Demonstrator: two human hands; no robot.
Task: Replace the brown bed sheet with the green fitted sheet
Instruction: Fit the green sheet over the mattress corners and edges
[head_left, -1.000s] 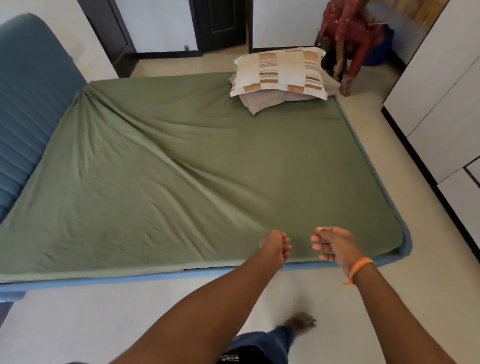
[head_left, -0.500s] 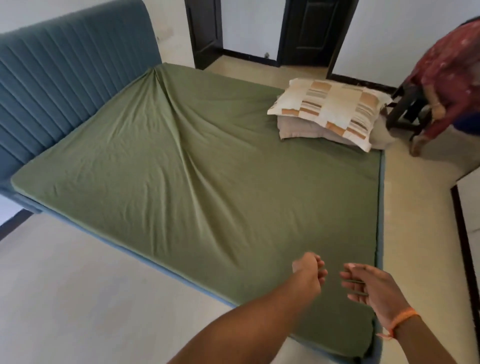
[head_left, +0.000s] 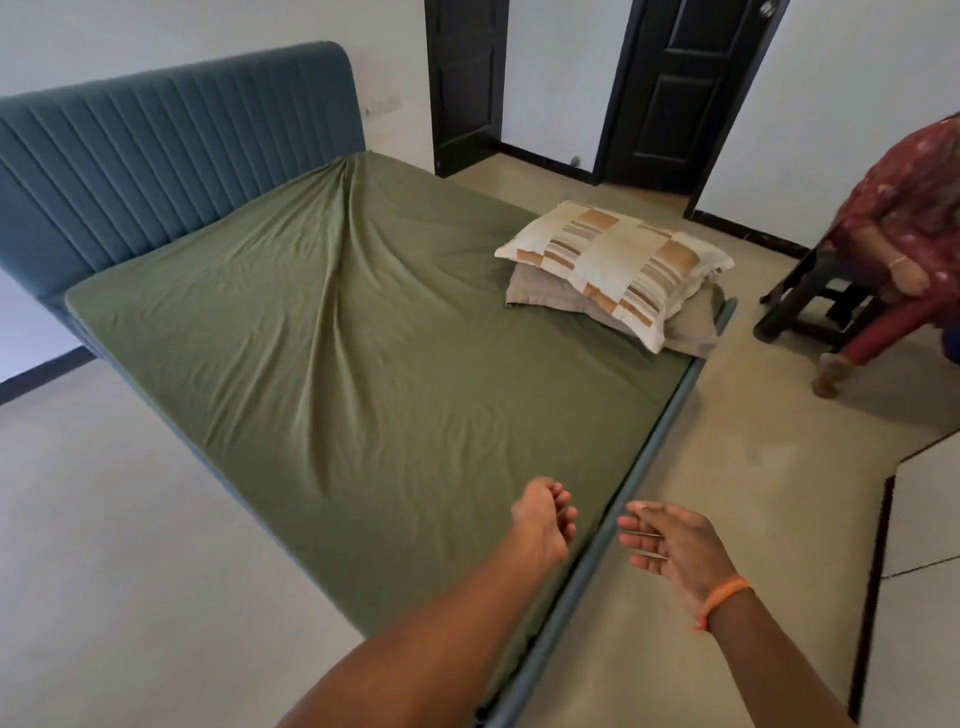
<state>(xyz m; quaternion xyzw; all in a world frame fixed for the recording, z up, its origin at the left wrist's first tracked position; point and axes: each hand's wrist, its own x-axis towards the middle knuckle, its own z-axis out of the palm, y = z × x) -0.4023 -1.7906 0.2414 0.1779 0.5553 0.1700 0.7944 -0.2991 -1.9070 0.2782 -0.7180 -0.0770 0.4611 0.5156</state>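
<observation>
The green fitted sheet (head_left: 363, 364) lies stretched over the whole mattress of the blue bed frame (head_left: 670, 415), its near corner under the left hand (head_left: 543, 519) and just left of the right hand (head_left: 670, 545), neither of which has hold of it. The cloth is dull olive and creased, with long folds fanning out from the far corner at the ribbed headboard (head_left: 171, 156). The left hand hangs with fingers loosely curled and empty, the right with fingers nearly straight and empty; two stacked pillows (head_left: 613, 260) sit at the far right edge.
</observation>
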